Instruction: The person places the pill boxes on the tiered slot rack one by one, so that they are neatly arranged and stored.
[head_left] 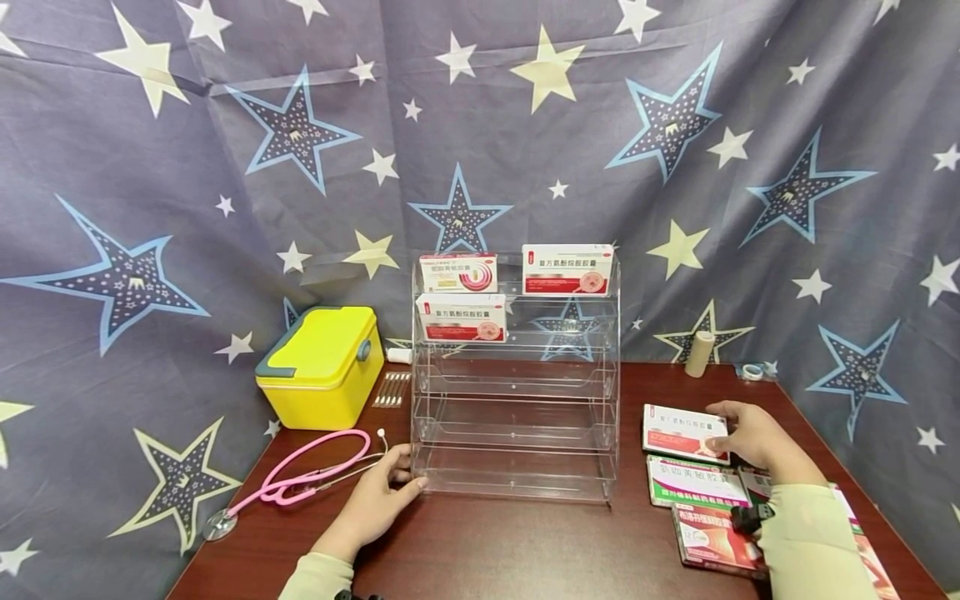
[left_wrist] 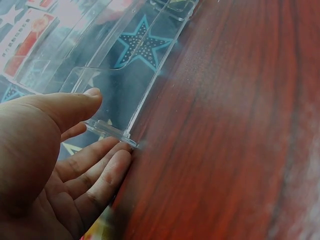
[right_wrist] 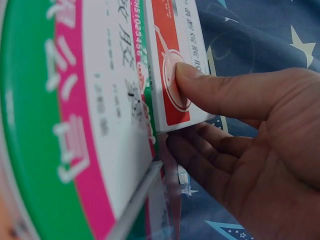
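A clear tiered display rack (head_left: pixel 517 483) stands on the table. My left hand (head_left: pixel 378 498) is at its lower left corner, with loosely straight fingertips right at the corner in the left wrist view. To the right, my right hand (head_left: pixel 756 437) pinches the right end of a white and red medicine box (head_left: pixel 675 432); the thumb (right_wrist: pixel 192 82) presses its printed face and the other fingers are at its edge and underneath. A green, white and magenta medicine box (head_left: pixel 693 483) lies just in front of it. Nearer still is a red medicine box (head_left: pixel 712 540), partly covered by the sleeve.
Three medicine boxes (head_left: pixel 461 318) stand on the rack's upper tiers. Left of the rack are a yellow case (head_left: pixel 322 367), a pink stethoscope (head_left: pixel 288 483) and cotton swabs (head_left: pixel 392 389). A beige roll (head_left: pixel 699 354) and a tape roll (head_left: pixel 750 372) sit at the back right.
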